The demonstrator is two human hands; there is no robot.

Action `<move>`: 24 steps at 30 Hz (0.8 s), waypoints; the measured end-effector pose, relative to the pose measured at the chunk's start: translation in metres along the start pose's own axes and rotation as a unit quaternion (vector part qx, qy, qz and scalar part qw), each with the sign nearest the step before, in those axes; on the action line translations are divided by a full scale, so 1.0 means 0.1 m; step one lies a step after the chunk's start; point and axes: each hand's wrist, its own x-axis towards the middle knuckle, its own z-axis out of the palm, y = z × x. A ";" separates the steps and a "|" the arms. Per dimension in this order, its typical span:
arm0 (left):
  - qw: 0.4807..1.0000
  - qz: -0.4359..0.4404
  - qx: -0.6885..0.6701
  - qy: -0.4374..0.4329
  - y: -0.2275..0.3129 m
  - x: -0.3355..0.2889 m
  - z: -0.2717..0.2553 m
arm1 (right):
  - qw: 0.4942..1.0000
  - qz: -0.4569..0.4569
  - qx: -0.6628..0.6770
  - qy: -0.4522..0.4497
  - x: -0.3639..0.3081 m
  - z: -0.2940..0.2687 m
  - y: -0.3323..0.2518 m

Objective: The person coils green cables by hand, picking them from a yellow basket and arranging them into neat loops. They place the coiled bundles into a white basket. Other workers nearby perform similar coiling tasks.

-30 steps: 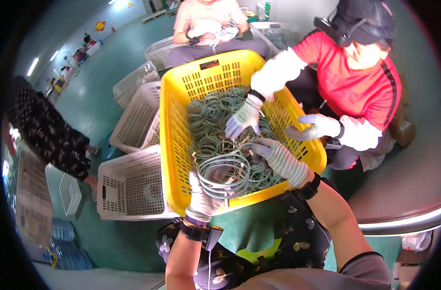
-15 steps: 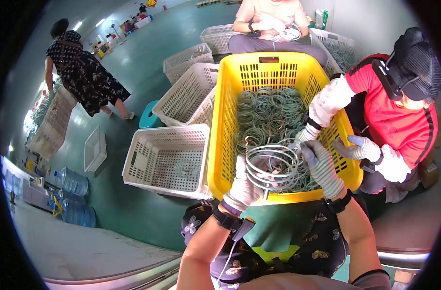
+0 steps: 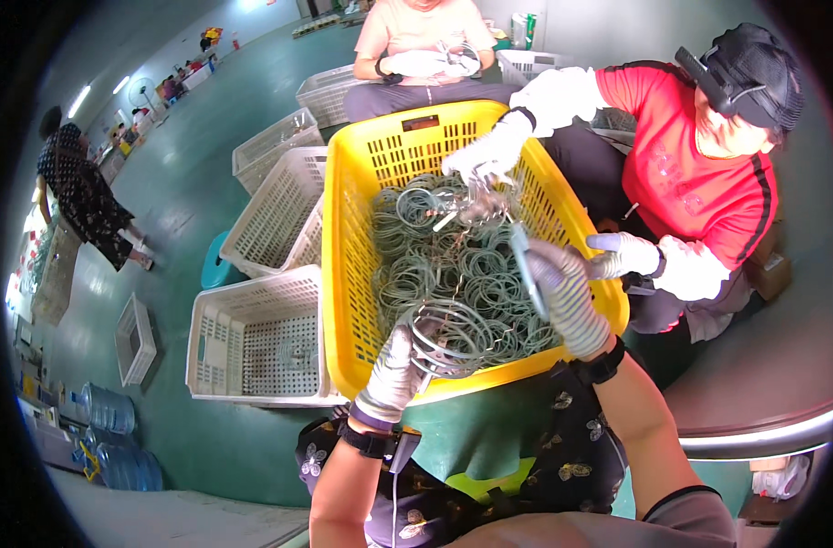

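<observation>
white baskets (image 3: 261, 333) at left look almost bare. my gloved left hand (image 3: 393, 365) is closed on a bundle of grey rings (image 3: 457, 333) at the near edge of the yellow crate (image 3: 348, 274), which remains heaped with rings. right hand (image 3: 562, 292) is curled around a thin grey piece, raised over the crate.
</observation>
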 end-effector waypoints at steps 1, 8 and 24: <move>0.999 -0.018 0.028 -0.022 0.02 0.00 0.04 | 0.997 0.039 0.014 -0.059 -0.06 0.01 0.00; 0.998 0.006 0.059 -0.025 -0.24 0.06 -0.06 | 0.955 -0.063 -0.283 -0.067 -0.03 0.17 0.21; 0.991 0.064 0.117 -0.001 -0.13 0.06 -0.04 | 0.969 0.027 -0.229 -0.084 -0.04 0.15 0.13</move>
